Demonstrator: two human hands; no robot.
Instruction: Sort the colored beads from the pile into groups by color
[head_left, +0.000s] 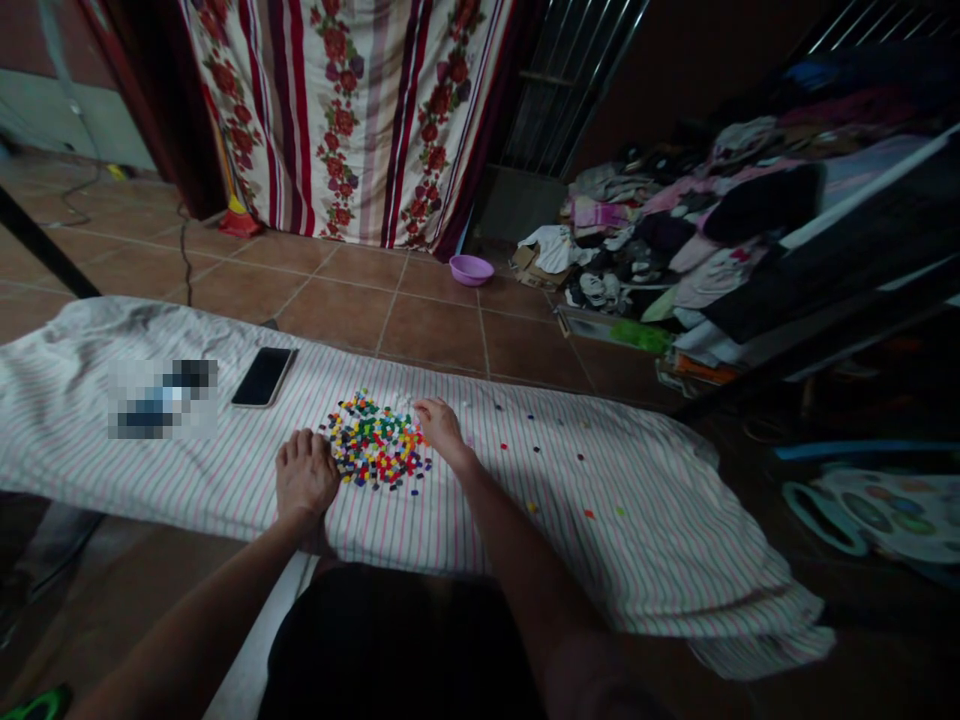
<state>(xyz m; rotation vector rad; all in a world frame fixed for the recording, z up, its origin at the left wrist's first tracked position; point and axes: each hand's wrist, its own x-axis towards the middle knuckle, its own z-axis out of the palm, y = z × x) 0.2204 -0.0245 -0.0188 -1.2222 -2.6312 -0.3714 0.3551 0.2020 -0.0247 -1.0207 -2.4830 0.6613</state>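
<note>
A heap of small colourful beads or tiles, too small to tell which, lies on a striped cloth. My left hand rests palm down against the heap's left edge, its fingers lying on the cloth. At the upper right of the heap is my right hand, its fingertips drawn together in a pinch; whatever they hold is hidden. A few white pieces lie beside those fingertips. Several single pieces are scattered to the right, among them a red one, an orange one and a yellow one.
A phone lies on the cloth left of the heap, near a blurred-out patch. Beyond are a tiled floor, a purple basin and a flowered curtain. Piled clothes fill the right side behind a dark slanted bar.
</note>
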